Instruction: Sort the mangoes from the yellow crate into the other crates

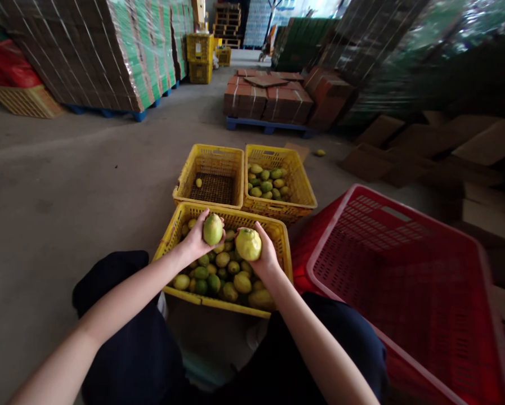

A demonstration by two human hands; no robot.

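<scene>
Gripping a green fruit (213,229) in the left fingers (201,221) and a knobbly yellow fruit (248,244) in the right fingers (263,233). Holding both above the front crate (218,304) and its fruit heap (222,259). Facing a rear left crate (210,203) with a lone fruit (199,183), a part-filled rear right crate (298,175), and a red bin (438,253) at right.

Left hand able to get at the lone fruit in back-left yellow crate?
Probably not as is: the left hand holds a greenish fruit. Otherwise the way looks free; the back-left crate is open-topped, and nothing covers the lone fruit.
</scene>
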